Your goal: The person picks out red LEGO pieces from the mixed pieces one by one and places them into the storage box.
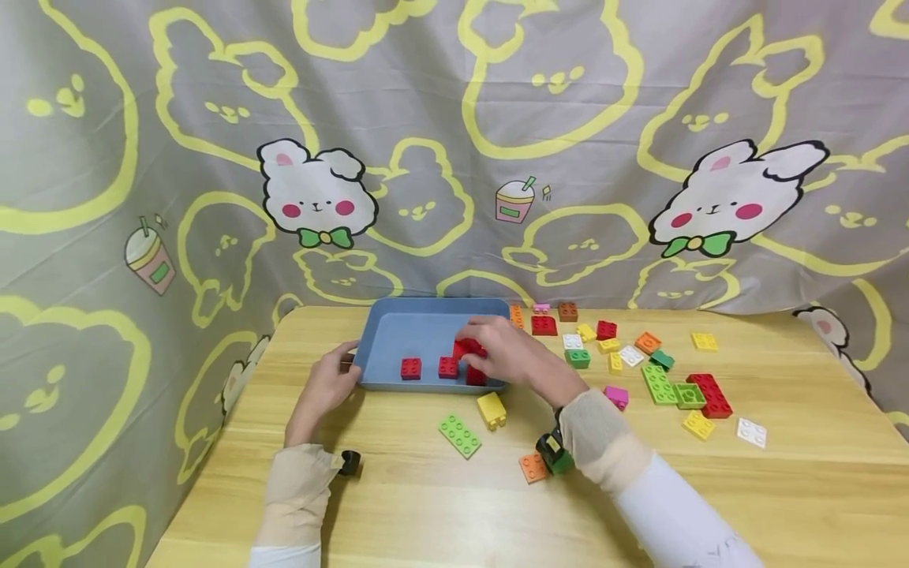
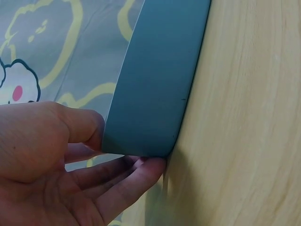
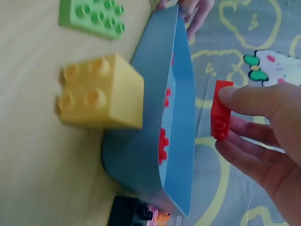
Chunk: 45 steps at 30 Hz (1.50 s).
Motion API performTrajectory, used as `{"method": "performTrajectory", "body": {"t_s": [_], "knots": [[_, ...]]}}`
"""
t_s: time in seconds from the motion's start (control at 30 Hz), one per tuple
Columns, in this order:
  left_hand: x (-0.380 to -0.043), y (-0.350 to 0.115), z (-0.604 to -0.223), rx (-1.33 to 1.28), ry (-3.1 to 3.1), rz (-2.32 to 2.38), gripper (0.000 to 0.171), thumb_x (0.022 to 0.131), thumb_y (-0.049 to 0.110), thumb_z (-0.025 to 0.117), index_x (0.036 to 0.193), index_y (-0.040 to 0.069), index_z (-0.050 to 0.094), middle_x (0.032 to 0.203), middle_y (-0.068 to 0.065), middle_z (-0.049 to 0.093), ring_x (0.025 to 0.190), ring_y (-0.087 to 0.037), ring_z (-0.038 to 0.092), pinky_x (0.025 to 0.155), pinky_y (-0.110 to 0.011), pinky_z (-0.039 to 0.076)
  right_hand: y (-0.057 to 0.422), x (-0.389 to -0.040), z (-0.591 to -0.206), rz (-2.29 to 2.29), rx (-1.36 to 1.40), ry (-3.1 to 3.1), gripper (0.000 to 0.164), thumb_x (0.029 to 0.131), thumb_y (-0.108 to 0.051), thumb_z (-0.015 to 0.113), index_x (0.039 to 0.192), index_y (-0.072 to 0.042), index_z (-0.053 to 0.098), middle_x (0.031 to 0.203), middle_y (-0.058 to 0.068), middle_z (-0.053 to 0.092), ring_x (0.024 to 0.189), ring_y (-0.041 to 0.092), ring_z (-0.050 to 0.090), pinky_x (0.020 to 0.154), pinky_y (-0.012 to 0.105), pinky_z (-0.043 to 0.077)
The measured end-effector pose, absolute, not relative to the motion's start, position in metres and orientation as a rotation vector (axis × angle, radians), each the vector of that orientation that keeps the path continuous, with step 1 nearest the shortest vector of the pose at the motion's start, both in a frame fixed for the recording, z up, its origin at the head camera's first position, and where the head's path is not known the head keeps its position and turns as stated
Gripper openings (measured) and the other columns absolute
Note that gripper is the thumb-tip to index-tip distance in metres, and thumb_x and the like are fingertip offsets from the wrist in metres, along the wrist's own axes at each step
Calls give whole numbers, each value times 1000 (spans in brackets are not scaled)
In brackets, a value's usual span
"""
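A blue tray (image 1: 398, 335) stands at the back of the table. My left hand (image 1: 332, 385) holds its near left corner; in the left wrist view the thumb is at the rim and the fingers lie against the end wall of the tray (image 2: 155, 84). Between thumb and fingertips, my right hand (image 1: 500, 347) pinches a red brick (image 3: 220, 110) above the right part of the tray. Red bricks sit inside along the near side: one red brick (image 1: 410, 368) farthest left, another red brick (image 1: 448, 367) mid-tray, and a third (image 1: 476, 375) partly hidden below the right hand.
A yellow brick (image 1: 491, 410) and a light green brick (image 1: 460, 435) lie in front of the tray. Under the right wrist is an orange brick (image 1: 533, 467). Several loose bricks, among them a large red brick (image 1: 710, 396), spread across the right side. A patterned curtain (image 1: 426, 102) hangs behind.
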<state>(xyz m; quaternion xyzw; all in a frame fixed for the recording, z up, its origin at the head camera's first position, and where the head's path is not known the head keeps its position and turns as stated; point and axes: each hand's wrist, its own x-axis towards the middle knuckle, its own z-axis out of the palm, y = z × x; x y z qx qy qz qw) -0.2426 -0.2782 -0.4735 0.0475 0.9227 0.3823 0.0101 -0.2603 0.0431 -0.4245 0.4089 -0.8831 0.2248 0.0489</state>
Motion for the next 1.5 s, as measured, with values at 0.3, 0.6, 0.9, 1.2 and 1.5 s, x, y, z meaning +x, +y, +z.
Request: {"method": "performTrajectory", "body": {"t_s": [0.3, 0.6, 0.9, 1.2, 1.5], "knots": [[-242, -281, -475, 143, 2895, 1166, 51, 92, -2, 48, 142, -5, 43, 116, -29, 59, 99, -33, 60, 76, -43, 53, 44, -296, -428, 588, 1134, -2693, 37, 88, -18, 72, 123, -6, 66, 110, 6, 62, 85, 13, 57, 73, 28, 54], [-244, -275, -479, 134, 2880, 1181, 51, 91, -1, 48, 142, -4, 43, 117, -27, 59, 97, -31, 61, 76, -42, 53, 47, -317, -446, 530, 1089, -2822, 34, 88, -15, 67, 120, -4, 67, 109, 8, 60, 82, 17, 54, 71, 32, 51], [-242, -270, -480, 138, 2872, 1213, 50, 92, -2, 49, 142, -3, 44, 116, -26, 60, 97, -30, 61, 75, -42, 54, 47, -325, -458, 431, 1027, -3016, 30, 88, -9, 69, 117, -1, 68, 100, 10, 63, 84, 19, 56, 75, 34, 53], [-245, -270, -475, 154, 2886, 1195, 50, 92, -1, 49, 142, -4, 45, 116, -26, 60, 96, -31, 61, 77, -44, 54, 44, -328, -453, 377, 944, -3125, 22, 86, -2, 69, 108, -4, 70, 96, 9, 64, 83, 20, 57, 74, 35, 54], [-242, -279, -474, 143, 2897, 1183, 50, 92, 0, 49, 142, -3, 45, 116, -26, 60, 98, -31, 61, 79, -45, 52, 37, -327, -452, 380, 999, -3085, 39, 87, -1, 68, 126, -2, 64, 116, 14, 64, 99, 22, 58, 85, 37, 53]]}}
